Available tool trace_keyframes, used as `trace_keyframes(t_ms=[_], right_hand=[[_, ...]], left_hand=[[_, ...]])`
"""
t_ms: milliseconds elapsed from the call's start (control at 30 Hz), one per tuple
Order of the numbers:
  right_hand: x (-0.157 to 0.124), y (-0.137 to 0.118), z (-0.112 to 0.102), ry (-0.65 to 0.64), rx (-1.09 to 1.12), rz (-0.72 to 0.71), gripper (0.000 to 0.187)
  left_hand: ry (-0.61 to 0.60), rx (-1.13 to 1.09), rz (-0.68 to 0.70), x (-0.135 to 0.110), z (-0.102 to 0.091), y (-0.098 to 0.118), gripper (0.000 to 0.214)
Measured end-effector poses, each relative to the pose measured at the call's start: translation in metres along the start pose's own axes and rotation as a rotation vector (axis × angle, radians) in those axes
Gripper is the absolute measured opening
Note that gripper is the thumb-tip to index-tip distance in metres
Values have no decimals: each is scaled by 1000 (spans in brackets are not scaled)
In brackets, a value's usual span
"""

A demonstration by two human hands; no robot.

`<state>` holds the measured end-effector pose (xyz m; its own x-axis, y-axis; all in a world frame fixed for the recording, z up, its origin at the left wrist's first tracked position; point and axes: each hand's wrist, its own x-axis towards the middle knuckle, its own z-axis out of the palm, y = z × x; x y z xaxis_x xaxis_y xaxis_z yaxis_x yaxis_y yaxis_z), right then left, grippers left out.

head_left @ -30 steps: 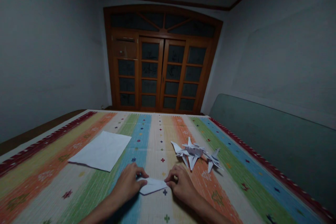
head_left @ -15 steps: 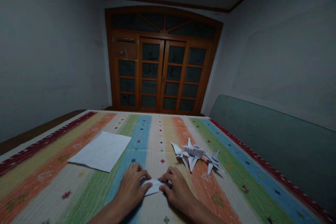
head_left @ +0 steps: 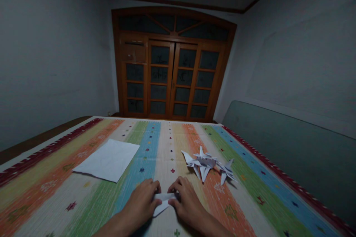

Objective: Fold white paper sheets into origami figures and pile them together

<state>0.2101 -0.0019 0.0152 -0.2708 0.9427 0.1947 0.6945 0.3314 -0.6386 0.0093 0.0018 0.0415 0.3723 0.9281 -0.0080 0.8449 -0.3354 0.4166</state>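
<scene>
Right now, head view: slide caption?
Left hand and right hand pinch small folded white paper on striped cloth, near white origami figures and a flat white sheet.

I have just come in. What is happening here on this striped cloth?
A person holds a small folded paper between both hands, low on the striped cloth. The left hand pinches its left end and the right hand pinches its right end. Just beyond the right hand lie folded paper figures with pointed tips. A flat white sheet lies apart, further to the left.
</scene>
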Motion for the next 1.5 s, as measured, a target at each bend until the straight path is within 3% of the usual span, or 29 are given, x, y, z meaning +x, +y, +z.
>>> trace_keyframes(t_ms=[133,267,400,533,633,700,767,833,933,1033,1167,1300,1500], right_hand=[[4,-3,-2,-26,-17,6,33],[5,-5,4,29,23,46,32],[4,-6,7,137,101,33,28],[5,-6,4,308,202,-47,26],[7,-6,7,477,359,-68,48],[8,-6,12,546,494,-9,69],[8,-6,19,503,652,77,80],[8,-5,23,369,789,119,77],[8,-4,24,203,840,88,47],[9,-3,21,183,821,60,33],[10,0,20,126,922,77,48],[10,4,21,45,999,83,60],[10,6,18,-20,1063,51,64]], left_hand=[[3,63,41,-2,1,1,18],[3,-18,53,1,4,-2,15],[-8,-91,43,2,5,-1,18],[81,-200,29,1,2,7,14],[113,-428,-31,5,3,9,3],[129,-647,-53,10,7,7,11],[146,-866,-61,14,13,3,28],[159,-1048,-74,17,18,1,42],[159,-1184,-88,18,24,1,51],[145,-1175,-85,18,27,2,51],[184,-1166,-46,16,30,0,53],[211,-1173,-12,11,34,-2,68],[207,-1164,69,11,36,-4,49]])
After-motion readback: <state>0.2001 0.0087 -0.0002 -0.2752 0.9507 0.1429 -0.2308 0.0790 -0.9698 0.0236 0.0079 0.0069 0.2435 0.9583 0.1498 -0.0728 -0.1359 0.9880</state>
